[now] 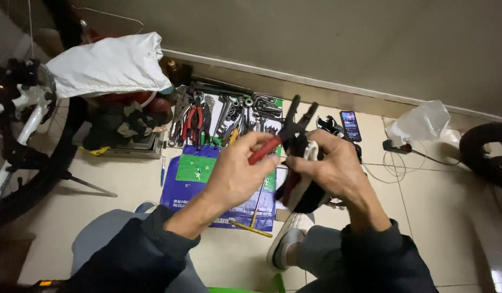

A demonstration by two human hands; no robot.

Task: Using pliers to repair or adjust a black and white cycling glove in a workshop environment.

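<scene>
left hand (237, 171) closed on pliers (283, 135) red grip, frame centre | right hand (332, 165) wrapped round black-white part (305, 187) | pliers likely stiff, weighty, grip handles not jaws | tools (229, 111) spread above

The scene is viewed from a single head-worn camera, aimed steeply down and forward at the tiled floor (126, 179). Both hands are caught close beneath the lens, above the floor. The far wall is taken in beyond the floor.
</scene>
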